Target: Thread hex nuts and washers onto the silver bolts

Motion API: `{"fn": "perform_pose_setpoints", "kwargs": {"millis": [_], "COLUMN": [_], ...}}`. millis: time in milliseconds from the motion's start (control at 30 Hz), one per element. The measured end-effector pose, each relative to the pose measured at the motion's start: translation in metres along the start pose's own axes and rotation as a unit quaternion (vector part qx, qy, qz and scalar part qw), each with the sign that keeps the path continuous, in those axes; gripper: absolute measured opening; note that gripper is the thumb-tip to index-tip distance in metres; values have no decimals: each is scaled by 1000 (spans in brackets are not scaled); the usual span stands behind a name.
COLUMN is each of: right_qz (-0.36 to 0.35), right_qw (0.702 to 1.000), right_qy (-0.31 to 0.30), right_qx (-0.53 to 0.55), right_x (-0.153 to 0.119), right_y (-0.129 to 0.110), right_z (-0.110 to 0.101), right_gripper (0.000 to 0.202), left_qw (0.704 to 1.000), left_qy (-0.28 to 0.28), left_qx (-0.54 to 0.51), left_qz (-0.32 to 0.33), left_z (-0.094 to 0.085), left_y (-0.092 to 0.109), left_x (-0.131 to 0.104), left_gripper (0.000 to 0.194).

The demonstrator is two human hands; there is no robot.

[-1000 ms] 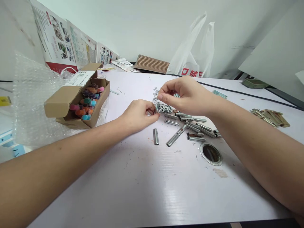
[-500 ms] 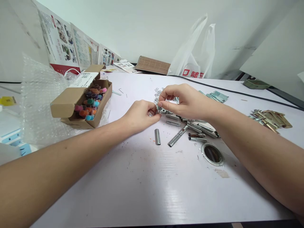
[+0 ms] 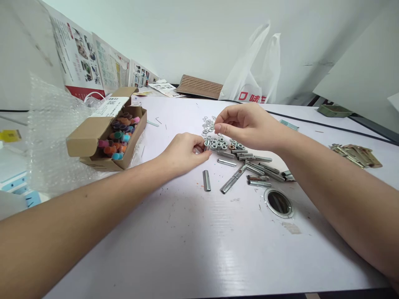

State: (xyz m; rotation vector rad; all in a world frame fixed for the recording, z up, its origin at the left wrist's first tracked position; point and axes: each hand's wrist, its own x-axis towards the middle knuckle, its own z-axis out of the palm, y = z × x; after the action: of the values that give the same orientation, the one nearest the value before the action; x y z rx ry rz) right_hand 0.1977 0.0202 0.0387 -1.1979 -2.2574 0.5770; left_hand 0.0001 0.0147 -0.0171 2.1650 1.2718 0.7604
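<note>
My left hand rests on the table, its thumb and fingers closed round a small shiny metal piece held upright. Most of that piece is hidden by the fingers. My right hand hovers over the far side of the nuts with thumb and fingertips pinched; anything between them is too small to make out. Below it lies a cluster of hex nuts, and beyond these, small ring washers are scattered. Several metal sleeves lie towards me, with a single sleeve apart from them.
A cardboard box of colourful capped bottles stands left on bubble wrap. Bolts lie at the right, and thin rods behind my right wrist. A round metal-rimmed piece lies near my right forearm. A black cable crosses behind.
My right hand has lifted away from the metal piece in my left hand, moving slightly up and right, so the nuts now show. My left hand stays in place.
</note>
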Motion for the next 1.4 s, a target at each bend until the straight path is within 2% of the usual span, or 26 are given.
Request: {"fn": "perform_pose_setpoints", "kwargs": {"millis": [200,300,467,600,767,900,1000,1167,1300,1400], "right_qz": [18,15,49,98,135,206,251,274,258,208], "right_qw": [999,999,997,987,971,938,927,935,951,972], "right_qy": [-33,-41,-33,-7,-18,-44,-50,-28,15,35], "right_qx": [-21,-15,-48,-128,-197,-274,-275,-224,-168,-101], "right_x": [-1,-2,3,30,81,101,102,95,86,67], "right_y": [8,9,19,37,53,59,59,54,47,33], "right_z": [2,2,-10,-12,9,20,20,13,6,0], "right_gripper": [16,14,10,8,4,18,23,17,13,22], "left_qw": [1000,999,999,1000,999,998,998,998,998,997], "left_qy": [-22,-30,-36,-19,23,25,29,30,33,32], "left_qx": [-20,-19,-17,-22,14,37,36,27,32,38], "left_qz": [1,-4,-15,-11,-41,-48,-49,-52,-49,-53], "left_z": [0,-1,-3,-2,-3,-4,-3,-2,-3,-3], "left_y": [-5,-8,-6,-6,-10,-10,-8,-8,-8,-7], "left_x": [0,0,0,2,6,7,6,6,6,6], "left_gripper": [16,20,21,27,31,28,25,23,26,27]}}
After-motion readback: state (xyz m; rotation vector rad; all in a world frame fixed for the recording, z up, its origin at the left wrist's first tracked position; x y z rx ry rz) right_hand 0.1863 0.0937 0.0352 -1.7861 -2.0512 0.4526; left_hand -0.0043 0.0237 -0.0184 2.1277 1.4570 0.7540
